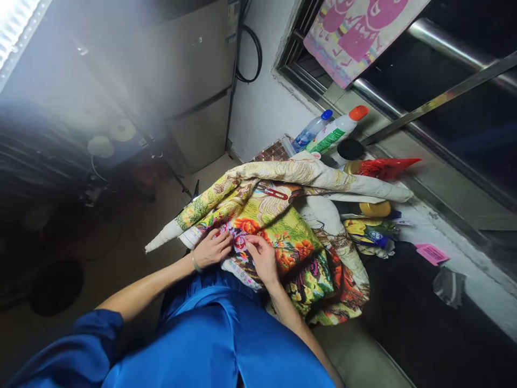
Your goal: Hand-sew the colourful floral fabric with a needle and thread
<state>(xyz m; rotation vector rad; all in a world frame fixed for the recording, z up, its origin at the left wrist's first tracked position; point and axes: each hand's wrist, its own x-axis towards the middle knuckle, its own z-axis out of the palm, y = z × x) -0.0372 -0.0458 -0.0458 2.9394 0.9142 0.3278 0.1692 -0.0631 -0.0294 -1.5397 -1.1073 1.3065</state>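
A large flower-patterned embroidery cloth (283,231), partly rolled at its far edge, lies across my lap and the surface ahead. My left hand (212,249) rests on its near edge with fingers curled, pinching the fabric. My right hand (262,257) lies beside it, fingertips pressed together on the cloth near a pink flower; whether it holds a needle is too small to tell. A red clip or scissors (276,193) lies on the cloth further back. My blue garment (226,339) fills the foreground.
Two plastic bottles (331,132) lie by the window ledge, next to a red cone-shaped item (385,167) and a yellow lid (375,209). A pink paper slip (431,253) lies on the ledge at right. A patterned towel (355,32) hangs above. The floor at left is dark.
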